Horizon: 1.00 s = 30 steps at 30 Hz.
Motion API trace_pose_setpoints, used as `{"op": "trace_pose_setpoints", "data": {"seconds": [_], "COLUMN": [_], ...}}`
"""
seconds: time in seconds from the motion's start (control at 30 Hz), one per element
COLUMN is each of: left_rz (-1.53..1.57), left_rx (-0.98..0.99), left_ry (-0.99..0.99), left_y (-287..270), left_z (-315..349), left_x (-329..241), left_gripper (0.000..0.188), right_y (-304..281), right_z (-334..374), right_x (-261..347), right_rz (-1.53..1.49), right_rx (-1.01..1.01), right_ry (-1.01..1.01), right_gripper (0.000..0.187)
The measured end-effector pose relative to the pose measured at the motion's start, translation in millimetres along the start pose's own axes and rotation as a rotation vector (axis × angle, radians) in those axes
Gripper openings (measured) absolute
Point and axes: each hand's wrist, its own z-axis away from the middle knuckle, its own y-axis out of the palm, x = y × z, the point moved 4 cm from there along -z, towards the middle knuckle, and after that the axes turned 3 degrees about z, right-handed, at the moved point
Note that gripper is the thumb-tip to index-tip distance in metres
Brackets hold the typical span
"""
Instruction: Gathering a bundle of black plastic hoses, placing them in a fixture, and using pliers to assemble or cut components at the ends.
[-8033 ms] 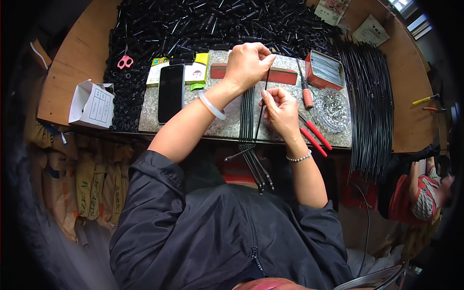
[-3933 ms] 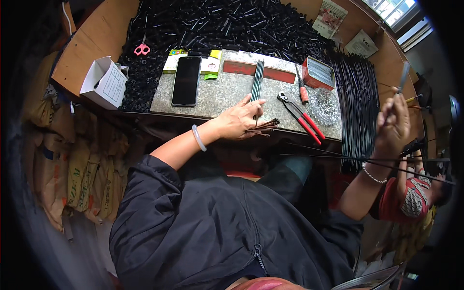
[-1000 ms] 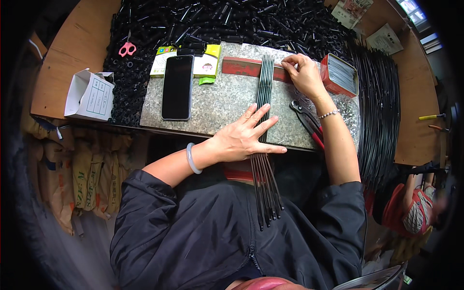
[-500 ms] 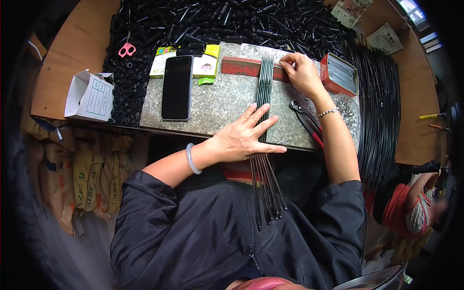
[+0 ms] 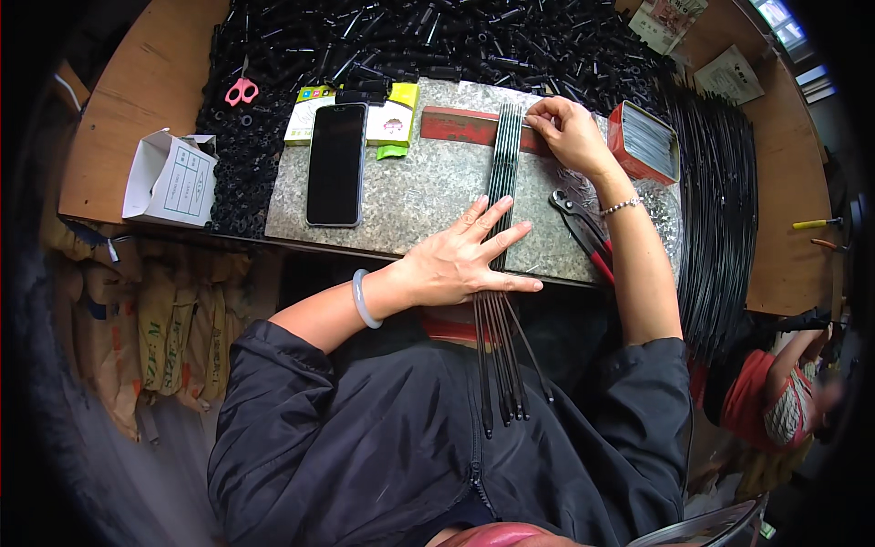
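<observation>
My left hand (image 5: 456, 260) lies spread flat across a row of thin dark rods (image 5: 503, 173) at the table's front edge, pressing on them. The rods run side by side up the stone slab; their lower ends, with small dark tips, fan out over the edge above my lap. Their upper ends cross a red strip (image 5: 447, 128) lying on the slab. Beside those upper ends, my right hand (image 5: 570, 132) is closed in a pinch of thumb and forefinger; what it pinches is too small to make out.
A phone (image 5: 336, 164) rests against a yellow-green box (image 5: 399, 114). Red-handled pliers (image 5: 581, 232) and a tin of thin silvery pieces (image 5: 644, 141) are at right, near long black rods (image 5: 715, 201). Black parts (image 5: 437, 41) are heaped behind, with pink scissors (image 5: 241, 91). An open white carton (image 5: 173, 187) stands left.
My right hand has shifted slightly left toward the rods' upper ends. One rod's lower end has swung out to the right. My left hand stays in place on the rods.
</observation>
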Motion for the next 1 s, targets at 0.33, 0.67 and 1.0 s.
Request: {"op": "trace_pose_setpoints", "data": {"seconds": [0.33,0.67,1.0], "left_rz": [-0.025,0.062,0.042], "left_rx": [0.027,0.001,-0.009], "left_ry": [0.009,0.001,0.005], "left_y": [-0.6,-2.0,-2.8], "left_z": [-1.0,-0.9,-2.7], "left_x": [1.4,2.3,2.9], "left_gripper": [0.055,0.067,0.063], "right_y": [1.0,0.7,11.8], "right_z": [-5.5,-3.6,-10.2], "right_x": [2.3,9.0,7.4], "right_rz": [-0.109,-0.104,-0.12], "right_rx": [0.086,0.059,0.079], "right_ry": [-0.038,-0.129,-0.155], "right_gripper": [0.01,0.013,0.017]}}
